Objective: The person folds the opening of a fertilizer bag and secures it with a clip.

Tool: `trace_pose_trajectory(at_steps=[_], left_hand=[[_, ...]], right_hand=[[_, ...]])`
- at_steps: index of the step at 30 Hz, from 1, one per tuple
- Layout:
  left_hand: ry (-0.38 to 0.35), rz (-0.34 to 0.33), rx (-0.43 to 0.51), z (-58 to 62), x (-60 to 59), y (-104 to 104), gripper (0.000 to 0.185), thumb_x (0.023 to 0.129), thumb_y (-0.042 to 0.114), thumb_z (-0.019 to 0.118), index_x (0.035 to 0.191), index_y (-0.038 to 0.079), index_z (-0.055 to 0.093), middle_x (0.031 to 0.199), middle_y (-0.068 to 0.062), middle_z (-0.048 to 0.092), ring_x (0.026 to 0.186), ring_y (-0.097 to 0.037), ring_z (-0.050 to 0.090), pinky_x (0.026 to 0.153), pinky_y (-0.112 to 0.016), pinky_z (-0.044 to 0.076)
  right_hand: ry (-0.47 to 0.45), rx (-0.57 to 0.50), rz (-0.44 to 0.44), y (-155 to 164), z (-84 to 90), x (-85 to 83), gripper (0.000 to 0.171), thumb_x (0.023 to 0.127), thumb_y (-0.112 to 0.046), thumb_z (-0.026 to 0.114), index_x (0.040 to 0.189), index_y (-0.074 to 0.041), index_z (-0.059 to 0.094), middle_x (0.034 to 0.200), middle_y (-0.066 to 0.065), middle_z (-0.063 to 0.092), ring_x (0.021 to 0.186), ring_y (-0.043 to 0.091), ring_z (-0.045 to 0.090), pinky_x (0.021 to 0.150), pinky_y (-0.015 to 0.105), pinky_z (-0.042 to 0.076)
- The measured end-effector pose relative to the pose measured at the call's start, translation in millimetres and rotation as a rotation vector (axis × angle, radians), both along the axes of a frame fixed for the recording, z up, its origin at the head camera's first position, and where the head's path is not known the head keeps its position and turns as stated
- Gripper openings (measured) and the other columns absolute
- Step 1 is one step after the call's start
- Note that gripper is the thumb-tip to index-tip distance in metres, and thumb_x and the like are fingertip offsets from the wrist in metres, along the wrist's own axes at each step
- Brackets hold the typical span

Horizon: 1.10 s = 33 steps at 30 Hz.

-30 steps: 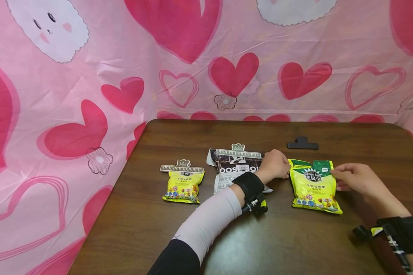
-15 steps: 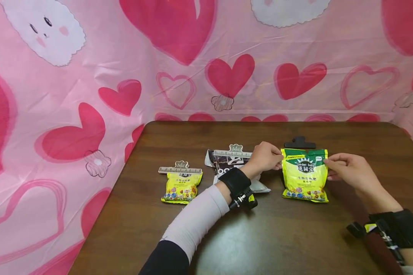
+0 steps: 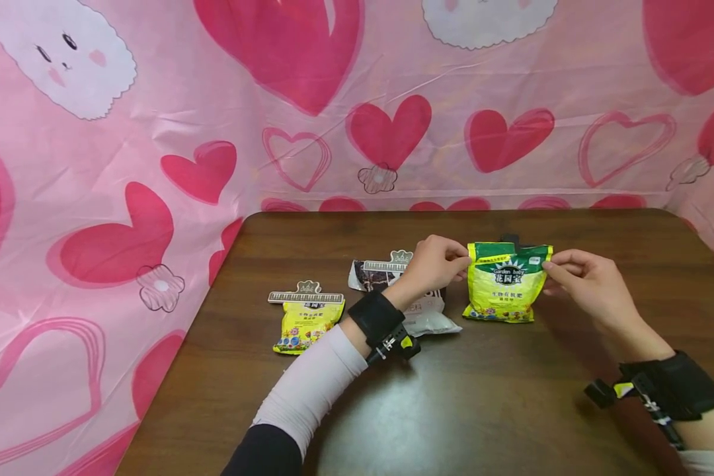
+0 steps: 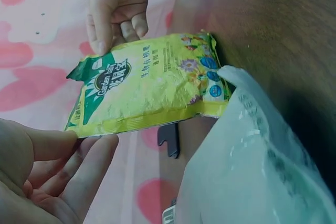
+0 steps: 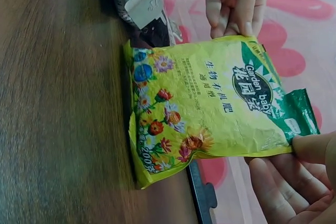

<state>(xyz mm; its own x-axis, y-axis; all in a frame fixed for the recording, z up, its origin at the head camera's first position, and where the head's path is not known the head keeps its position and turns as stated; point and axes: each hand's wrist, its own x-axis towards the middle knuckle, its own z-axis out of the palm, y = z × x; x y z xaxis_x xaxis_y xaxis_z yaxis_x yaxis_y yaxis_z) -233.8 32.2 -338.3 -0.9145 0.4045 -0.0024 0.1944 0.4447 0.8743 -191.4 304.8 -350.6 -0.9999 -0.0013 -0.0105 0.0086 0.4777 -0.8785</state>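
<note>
The yellow-and-green plastic fertiliser pouch stands upright on the dark brown wooden table, bottom edge resting on the surface, top unclipped. The left hand pinches its upper left corner; the right hand pinches its upper right corner, fingers curled behind. A black plastic clip lies on the table just behind the pouch. Left of it lies a black-and-white bag closed by a ruler-style clip. Further left lies a smaller yellow pouch, likewise clipped shut. Contents of all three are hidden.
</note>
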Motion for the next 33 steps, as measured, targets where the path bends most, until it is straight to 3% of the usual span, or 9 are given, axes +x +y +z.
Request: trace_pose_trajectory(at_steps=[8,15,26,33], left_hand=[[0.08,-0.049,-0.038,0.6,3.5,-8.0,0.018,0.097,0.018,0.064,0.106,0.008,0.075,0.089,-0.006,0.075,0.082,-0.021,0.073,0.063,-0.014,0.051],[0.133,-0.084,-0.055,-5.1,4.8,-9.4,0.02,0.098,0.022,0.063,0.11,0.011,0.075,0.1,-0.002,0.073,0.084,-0.009,0.063,0.072,-0.016,0.047],[0.096,-0.053,0.077,-11.0,4.9,-10.6,0.026,0.097,0.018,0.065,0.121,0.009,0.066,0.108,-0.006,0.075,0.097,-0.011,0.071,0.078,-0.017,0.052],[0.15,-0.057,0.144,-13.8,2.5,-9.7,0.015,0.096,0.011,0.064,0.108,0.009,0.055,0.111,-0.009,0.075,0.103,-0.011,0.071,0.08,-0.015,0.052]], right_hand=[[0.074,-0.027,0.025,-1.2,-2.1,0.6,0.018,0.097,-0.018,0.063,0.106,-0.002,0.063,0.082,-0.025,0.071,0.07,0.002,0.071,0.063,0.016,0.056],[0.111,-0.022,0.035,0.8,-6.5,5.5,0.011,0.098,-0.015,0.061,0.105,-0.007,0.064,0.084,-0.026,0.07,0.072,-0.002,0.069,0.066,0.012,0.054],[0.161,-0.036,-0.003,-4.6,-8.2,5.3,0.018,0.098,-0.015,0.062,0.11,-0.002,0.063,0.086,-0.023,0.071,0.07,0.002,0.068,0.067,0.014,0.055],[0.223,-0.07,-0.023,-6.1,-6.3,5.8,0.016,0.095,-0.008,0.064,0.109,-0.005,0.058,0.085,-0.021,0.072,0.068,0.005,0.069,0.067,0.015,0.055]])
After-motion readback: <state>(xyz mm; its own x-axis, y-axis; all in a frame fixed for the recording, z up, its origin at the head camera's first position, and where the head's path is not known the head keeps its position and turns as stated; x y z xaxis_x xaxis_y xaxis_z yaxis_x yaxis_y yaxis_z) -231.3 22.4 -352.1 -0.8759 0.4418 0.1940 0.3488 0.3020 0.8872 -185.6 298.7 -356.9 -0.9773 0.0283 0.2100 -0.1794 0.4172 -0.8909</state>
